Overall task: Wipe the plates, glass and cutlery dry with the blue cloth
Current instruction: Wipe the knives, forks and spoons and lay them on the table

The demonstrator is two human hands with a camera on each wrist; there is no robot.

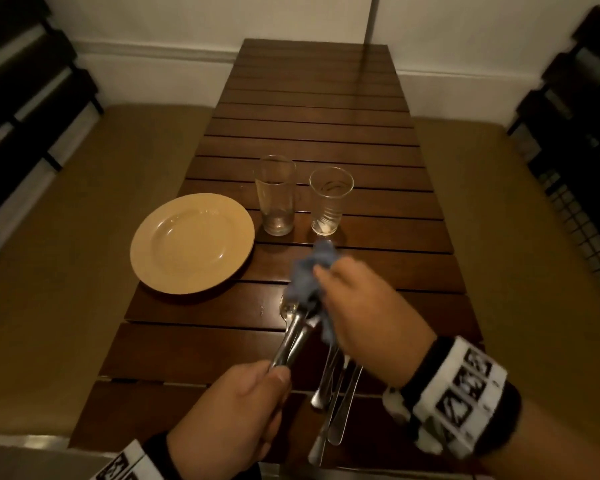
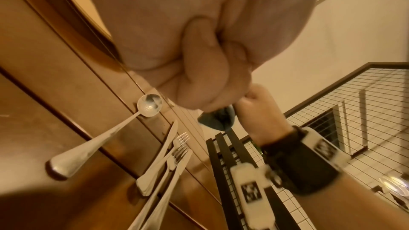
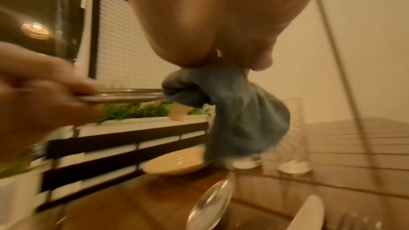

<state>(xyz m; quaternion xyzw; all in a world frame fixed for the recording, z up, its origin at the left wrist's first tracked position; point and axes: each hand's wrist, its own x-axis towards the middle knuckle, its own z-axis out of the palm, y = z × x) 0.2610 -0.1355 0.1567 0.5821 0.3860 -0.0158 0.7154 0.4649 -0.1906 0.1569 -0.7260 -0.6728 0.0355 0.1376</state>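
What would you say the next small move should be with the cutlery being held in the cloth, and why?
Probably draw the blue cloth along the held cutlery toward its tip. The left hand grips the handle ends, and the right hand pinches the cloth round the far part, so the wipe looks under way. A spoon, forks and knives on the table wait.

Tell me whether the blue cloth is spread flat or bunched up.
Bunched up: the blue cloth is crumpled in the right hand, wrapped around the cutlery.

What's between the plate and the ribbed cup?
A tall clear glass stands between the plate and the ribbed cup; the head view shows it.
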